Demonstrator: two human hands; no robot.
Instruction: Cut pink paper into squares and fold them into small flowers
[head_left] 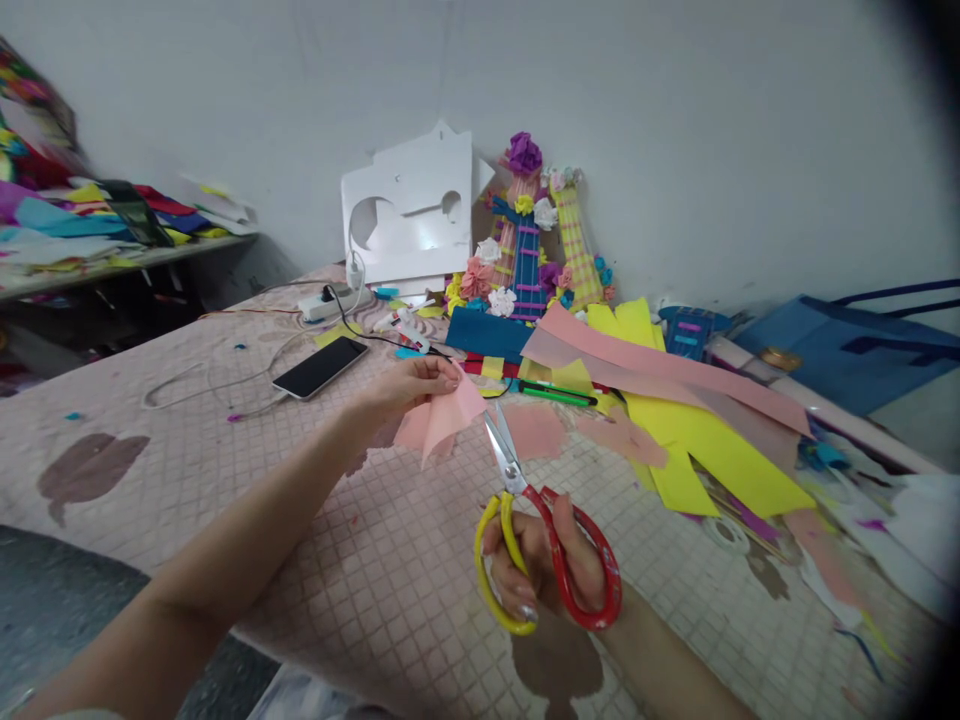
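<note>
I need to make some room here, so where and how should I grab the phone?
I'd pinch the phone across its long edges, near the middle, coming down from above with the left hand once that is free. It lies flat, screen up, leaving only thin edges to grip; a pale cable reaches its near end and a black one passes its far end.

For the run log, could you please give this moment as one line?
left hand: pinching pink paper | right hand: holding scissors, blades open | smartphone: on table
</note>
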